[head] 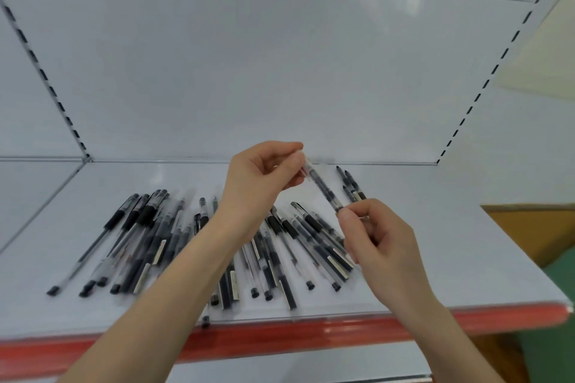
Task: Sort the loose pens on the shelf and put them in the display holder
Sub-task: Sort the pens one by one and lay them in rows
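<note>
Above shelf (pixel 435 246), both hands pinch one pen (pixel 323 188), ends apart.

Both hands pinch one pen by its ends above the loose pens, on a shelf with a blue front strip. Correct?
Not quite: the head view shows the front strip of the shelf is red, not blue. The rest holds: the left hand and right hand pinch one pen by its ends above the loose pens.
</note>
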`<state>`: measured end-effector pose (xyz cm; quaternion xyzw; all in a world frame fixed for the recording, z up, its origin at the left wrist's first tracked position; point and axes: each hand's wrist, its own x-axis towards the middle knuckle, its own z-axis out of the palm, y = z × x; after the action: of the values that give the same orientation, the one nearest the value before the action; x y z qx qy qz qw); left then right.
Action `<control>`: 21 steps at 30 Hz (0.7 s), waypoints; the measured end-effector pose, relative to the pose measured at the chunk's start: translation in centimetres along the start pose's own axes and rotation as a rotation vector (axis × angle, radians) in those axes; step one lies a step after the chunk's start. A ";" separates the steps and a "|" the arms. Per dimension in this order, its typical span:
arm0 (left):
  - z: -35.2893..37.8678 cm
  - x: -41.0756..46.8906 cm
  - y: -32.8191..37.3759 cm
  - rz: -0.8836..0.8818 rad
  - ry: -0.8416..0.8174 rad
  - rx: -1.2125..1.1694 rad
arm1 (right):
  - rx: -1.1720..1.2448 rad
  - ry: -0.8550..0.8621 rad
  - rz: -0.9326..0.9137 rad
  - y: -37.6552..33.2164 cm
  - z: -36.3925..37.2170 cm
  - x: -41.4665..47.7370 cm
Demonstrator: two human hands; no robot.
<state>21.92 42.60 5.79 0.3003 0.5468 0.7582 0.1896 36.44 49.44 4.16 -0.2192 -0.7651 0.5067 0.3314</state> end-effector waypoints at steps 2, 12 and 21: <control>0.3 -0.1 -0.3 0.000 -0.012 0.014 | 0.003 0.022 0.017 0.4 0.0 -0.2; -0.6 3.1 -3.8 -0.027 -0.130 0.751 | -0.622 -0.036 0.035 4.4 -2.7 1.4; -2.0 4.3 -4.9 -0.036 -0.159 1.006 | -0.861 -0.078 0.013 5.1 -3.0 4.5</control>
<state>17.20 45.48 1.76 0.4017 0.8331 0.3727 0.0754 35.61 56.36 1.51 -0.3230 -0.9172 0.1514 0.1777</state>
